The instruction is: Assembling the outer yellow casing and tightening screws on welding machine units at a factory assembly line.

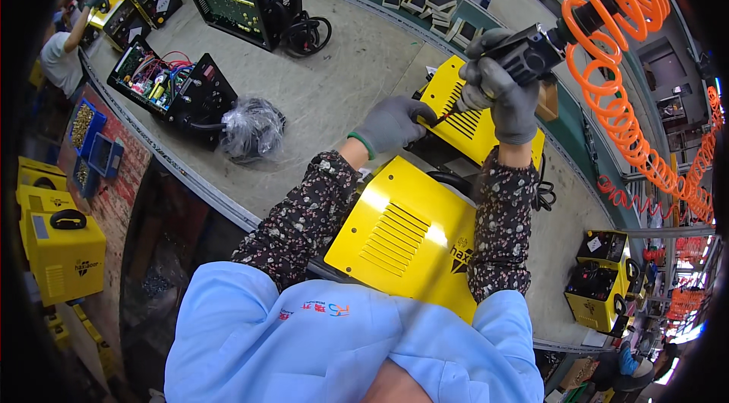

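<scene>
My right hand [507, 96], in a grey glove, was wrapped tight around the black grip of the air screwdriver [531, 54], all fingers closed on it, its bit angled down toward the yellow cover [467, 118] lying at the far edge of the grey bench [342, 77]. My left hand [391, 124], gloved the same, lay curled on the near edge of that cover just beside the bit's tip; whether its fingertips pinched a screw there I could not tell, as they were hidden under the palm. The orange coiled hose [615, 92] ran up from the tool to my right. A second yellow panel [406, 232] with louvre slots sat between my forearms, closer to my chest. I judged the covers to be thin sheet metal: stiff and fairly light, with smooth paint that could slip under a glove and edges that might bite, so best held flat by the rim away from the slots. The screwdriver looked dense for its size, and I expected the hose to tug at it, so a full fist on the grip seemed right. Farther left stood open black units [171, 84] with coloured wiring showing.
</scene>
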`<state>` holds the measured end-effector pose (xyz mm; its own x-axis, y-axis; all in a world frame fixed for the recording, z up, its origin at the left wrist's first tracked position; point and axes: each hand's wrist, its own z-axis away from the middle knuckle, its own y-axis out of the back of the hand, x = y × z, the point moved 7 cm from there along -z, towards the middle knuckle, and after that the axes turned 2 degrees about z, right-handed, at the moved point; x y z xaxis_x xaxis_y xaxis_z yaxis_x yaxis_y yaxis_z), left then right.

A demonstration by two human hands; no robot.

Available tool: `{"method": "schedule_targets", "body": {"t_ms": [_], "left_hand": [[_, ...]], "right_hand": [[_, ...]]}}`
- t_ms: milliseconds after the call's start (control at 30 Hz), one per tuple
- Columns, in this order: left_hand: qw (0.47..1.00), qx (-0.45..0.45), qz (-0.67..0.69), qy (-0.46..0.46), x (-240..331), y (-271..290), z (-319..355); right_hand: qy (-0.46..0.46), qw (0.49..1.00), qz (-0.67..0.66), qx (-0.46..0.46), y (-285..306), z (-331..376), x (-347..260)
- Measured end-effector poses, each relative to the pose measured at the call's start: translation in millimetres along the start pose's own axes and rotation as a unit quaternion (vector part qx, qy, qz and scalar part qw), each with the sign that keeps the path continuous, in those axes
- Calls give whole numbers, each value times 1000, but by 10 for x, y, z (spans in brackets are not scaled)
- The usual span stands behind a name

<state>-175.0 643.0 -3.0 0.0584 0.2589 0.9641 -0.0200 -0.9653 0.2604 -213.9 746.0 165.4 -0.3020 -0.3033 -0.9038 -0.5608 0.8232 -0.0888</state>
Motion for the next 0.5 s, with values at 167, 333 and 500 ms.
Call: {"method": "schedule_targets", "body": {"t_ms": [167,333,500], "left_hand": [[996,-23,-68,49,125,26,18],[997,-14,-65,39,109,17,-12],[996,-12,-49,67,166,5,-47]], "right_hand": [[24,997,28,65,123,8,70],[45,993,56,90,176,18,3],[36,996,24,83,128,-2,-46]]}}
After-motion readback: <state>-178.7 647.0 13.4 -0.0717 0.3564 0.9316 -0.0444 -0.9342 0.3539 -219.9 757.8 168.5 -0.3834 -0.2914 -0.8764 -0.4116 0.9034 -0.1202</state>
